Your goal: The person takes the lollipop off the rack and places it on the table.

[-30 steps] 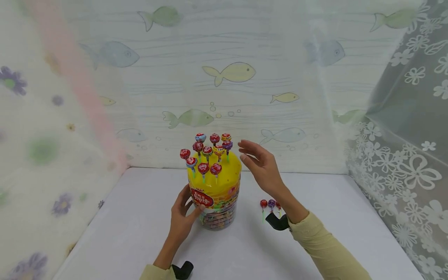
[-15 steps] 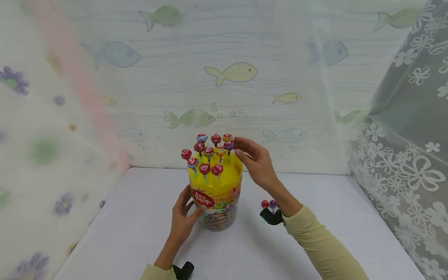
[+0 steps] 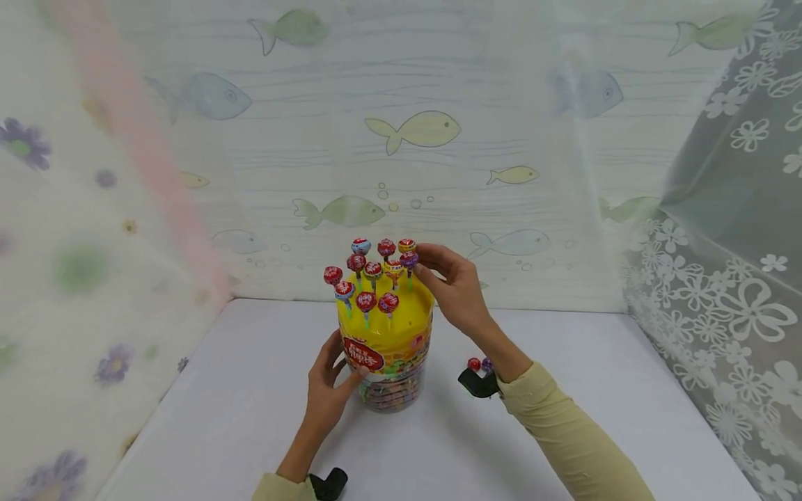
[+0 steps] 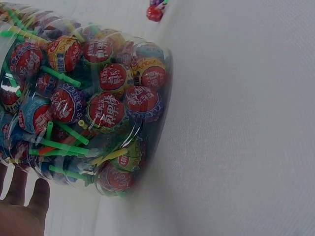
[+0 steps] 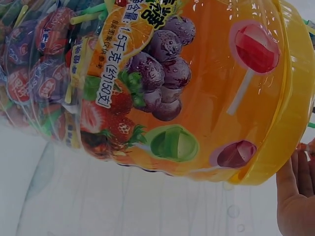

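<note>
A clear candy jar (image 3: 391,393) stands upright on the table, packed with wrapped lollipops. Several lollipops (image 3: 372,271) stick up from its yellow lid (image 3: 404,320). My left hand (image 3: 328,383) grips the jar's left side, thumb in front; in the left wrist view its fingers (image 4: 39,196) lie against the clear wall. At the lid's right rim, my right hand (image 3: 460,292) has thumb and fingers around a purple-wrapped lollipop (image 3: 409,260), pinching it; the exact contact is partly hidden. In the right wrist view, the fingertips (image 5: 295,164) are beside the lid's edge.
Loose lollipops (image 3: 474,364) lie on the white table (image 3: 250,390) right of the jar, partly hidden by the right wrist's black camera mount (image 3: 477,383). A fish-print curtain (image 3: 413,181) hangs behind, with flowered curtains (image 3: 739,320) at the sides.
My right hand has moved left, from beside the lid in to the purple lollipop at its right edge, covering more of the loose lollipops. The left hand keeps its grip on the jar.
</note>
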`<state>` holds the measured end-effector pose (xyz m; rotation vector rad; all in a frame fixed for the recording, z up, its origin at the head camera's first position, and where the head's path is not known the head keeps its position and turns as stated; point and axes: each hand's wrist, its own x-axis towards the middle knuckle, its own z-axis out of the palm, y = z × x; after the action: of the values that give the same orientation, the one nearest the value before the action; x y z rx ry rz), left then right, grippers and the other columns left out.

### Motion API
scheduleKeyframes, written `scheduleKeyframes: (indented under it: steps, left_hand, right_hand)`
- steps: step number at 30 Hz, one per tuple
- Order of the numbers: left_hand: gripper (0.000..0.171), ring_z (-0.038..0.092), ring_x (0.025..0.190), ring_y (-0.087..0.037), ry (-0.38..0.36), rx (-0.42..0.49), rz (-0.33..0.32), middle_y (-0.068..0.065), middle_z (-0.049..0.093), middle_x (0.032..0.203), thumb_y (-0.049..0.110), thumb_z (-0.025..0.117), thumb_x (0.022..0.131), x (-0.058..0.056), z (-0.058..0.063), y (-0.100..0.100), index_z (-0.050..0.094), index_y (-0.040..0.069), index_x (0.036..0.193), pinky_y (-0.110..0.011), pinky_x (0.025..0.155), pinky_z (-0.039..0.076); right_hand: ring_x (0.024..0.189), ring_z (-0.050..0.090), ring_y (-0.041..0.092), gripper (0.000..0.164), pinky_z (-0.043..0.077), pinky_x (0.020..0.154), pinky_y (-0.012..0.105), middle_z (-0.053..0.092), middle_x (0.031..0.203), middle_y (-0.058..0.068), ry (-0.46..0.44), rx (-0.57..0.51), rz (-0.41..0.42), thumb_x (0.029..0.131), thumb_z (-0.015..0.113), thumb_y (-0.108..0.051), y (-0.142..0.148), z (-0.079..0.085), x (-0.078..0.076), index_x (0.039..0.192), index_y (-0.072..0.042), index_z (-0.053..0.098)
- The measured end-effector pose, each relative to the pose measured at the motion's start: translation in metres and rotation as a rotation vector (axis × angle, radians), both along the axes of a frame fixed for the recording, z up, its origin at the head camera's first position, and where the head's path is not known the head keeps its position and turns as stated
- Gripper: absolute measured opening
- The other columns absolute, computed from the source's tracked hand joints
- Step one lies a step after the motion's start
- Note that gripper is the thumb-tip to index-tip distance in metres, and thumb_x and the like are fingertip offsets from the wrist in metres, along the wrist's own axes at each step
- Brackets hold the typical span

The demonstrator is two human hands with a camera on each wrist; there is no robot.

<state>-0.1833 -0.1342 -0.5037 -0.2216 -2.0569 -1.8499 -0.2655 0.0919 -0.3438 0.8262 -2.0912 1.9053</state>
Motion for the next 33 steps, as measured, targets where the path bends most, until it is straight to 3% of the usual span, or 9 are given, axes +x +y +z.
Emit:
scheduleKeyframes:
  steps: [5, 12, 19, 25, 33]
  left_hand:
    - [0.074, 0.044, 0.144, -0.020, -0.007, 0.002, 0.006, -0.012, 0.042, 0.158, 0.003, 0.072, 0.092, 0.002, -0.001, 0.000, 0.036, 0.009, 0.157, -0.016, 0.110, 0.040]
    - [0.075, 0.044, 0.141, -0.010, -0.011, 0.006, -0.002, -0.012, 0.042, 0.159, 0.002, 0.072, 0.092, 0.002, 0.000, 0.000, 0.035, 0.009, 0.157, -0.017, 0.110, 0.040]
    - [0.074, 0.044, 0.144, -0.020, -0.006, 0.004, 0.001, -0.013, 0.042, 0.159, 0.002, 0.072, 0.092, 0.000, -0.001, 0.000, 0.035, 0.008, 0.157, -0.018, 0.111, 0.040]
    - [0.075, 0.043, 0.141, -0.007, -0.030, 0.005, -0.006, -0.011, 0.040, 0.160, 0.004, 0.072, 0.093, 0.002, 0.000, 0.000, 0.034, 0.009, 0.158, -0.018, 0.111, 0.039]
    - [0.075, 0.042, 0.146, -0.025, -0.014, 0.000, 0.003, -0.011, 0.041, 0.159, 0.003, 0.072, 0.092, 0.000, -0.001, 0.000, 0.035, 0.008, 0.157, -0.019, 0.112, 0.039]
  right_hand:
    - [0.119, 0.063, 0.029, 0.034, 0.053, 0.103, 0.032, 0.064, 0.131, 0.018, 0.017, 0.005, -0.009, 0.100, 0.061, -0.002, -0.004, 0.000, -0.005, 0.133, 0.003, 0.060]
    - [0.115, 0.065, 0.032, 0.032, 0.056, 0.099, 0.033, 0.065, 0.128, 0.020, 0.051, 0.024, -0.034, 0.098, 0.063, 0.001, -0.008, 0.000, -0.008, 0.130, 0.005, 0.062]
    - [0.108, 0.067, 0.032, 0.029, 0.058, 0.093, 0.030, 0.067, 0.122, 0.021, 0.061, -0.016, -0.057, 0.096, 0.065, 0.002, -0.009, 0.001, -0.009, 0.125, 0.006, 0.064]
    - [0.104, 0.069, 0.031, 0.025, 0.059, 0.090, 0.028, 0.069, 0.117, 0.022, 0.080, -0.033, -0.087, 0.096, 0.067, 0.000, -0.010, 0.002, -0.013, 0.120, 0.007, 0.067]
    - [0.098, 0.071, 0.014, 0.022, 0.060, 0.088, 0.027, 0.071, 0.114, 0.022, 0.140, -0.083, -0.092, 0.096, 0.066, 0.002, -0.011, 0.010, -0.017, 0.117, 0.007, 0.067]
